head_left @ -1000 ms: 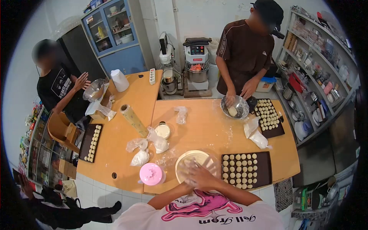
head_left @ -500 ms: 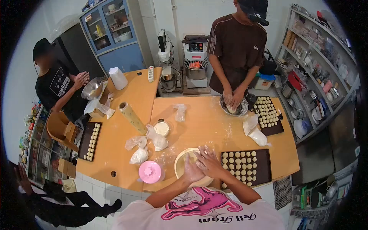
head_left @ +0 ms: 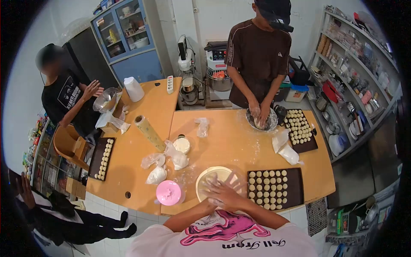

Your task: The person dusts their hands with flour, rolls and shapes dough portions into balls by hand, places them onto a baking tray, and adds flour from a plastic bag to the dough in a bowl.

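Note:
My left hand (head_left: pixel 232 182) and my right hand (head_left: pixel 224 195) are crossed palm to palm above a pale round bowl (head_left: pixel 198 185). The right hand lies over the left and hides most of its palm. Fingers on both are stretched out, blurred and whitish with flour. Whatever may lie between the palms is hidden. Just right of the bowl, a dark baking tray (head_left: pixel 294 188) carries rows of small round dough balls (head_left: pixel 266 186). A pink-lidded container (head_left: pixel 168 192) stands to the left of the bowl.
Bags of white powder (head_left: pixel 156 174), a wrap roll (head_left: pixel 150 132) and a small white-filled bowl (head_left: pixel 182 144) stand left of centre. Across the table, a person works in a metal bowl (head_left: pixel 270 121) beside another dough tray (head_left: pixel 301 131). A second person stands left, near a tray (head_left: pixel 102 158).
My right hand has slid over my left, covering the left palm that showed before. The view has shifted slightly. The person at left has parted their hands a little.

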The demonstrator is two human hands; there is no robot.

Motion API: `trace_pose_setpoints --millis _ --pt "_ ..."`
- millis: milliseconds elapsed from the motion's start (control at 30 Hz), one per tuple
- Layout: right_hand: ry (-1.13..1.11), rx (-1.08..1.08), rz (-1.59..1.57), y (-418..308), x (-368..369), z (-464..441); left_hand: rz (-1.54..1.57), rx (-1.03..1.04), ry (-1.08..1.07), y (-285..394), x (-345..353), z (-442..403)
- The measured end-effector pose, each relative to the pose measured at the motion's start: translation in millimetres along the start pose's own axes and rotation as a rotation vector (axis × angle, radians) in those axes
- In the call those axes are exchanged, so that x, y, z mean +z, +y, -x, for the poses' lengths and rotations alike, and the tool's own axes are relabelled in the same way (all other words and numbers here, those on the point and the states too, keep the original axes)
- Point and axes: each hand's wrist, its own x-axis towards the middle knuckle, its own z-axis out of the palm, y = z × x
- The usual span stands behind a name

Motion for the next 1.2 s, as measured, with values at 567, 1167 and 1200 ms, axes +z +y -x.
trace_pose_setpoints --millis 567,1167,1200 --pt "0.078 0.16 0.025 -1.2 17.0 -0.5 0.006 -0.006 0.324 22.2 11.8 -2.3" --pt "-0.115 0.384 0.331 14.8 1.0 -2.8 -0.041 -0.082 0.41 24.3 7.9 5.4" --pt "-0.098 0.272 0.211 8.7 -0.1 -1.1 -0.036 -0.07 0.387 23.3 6.8 4.5"
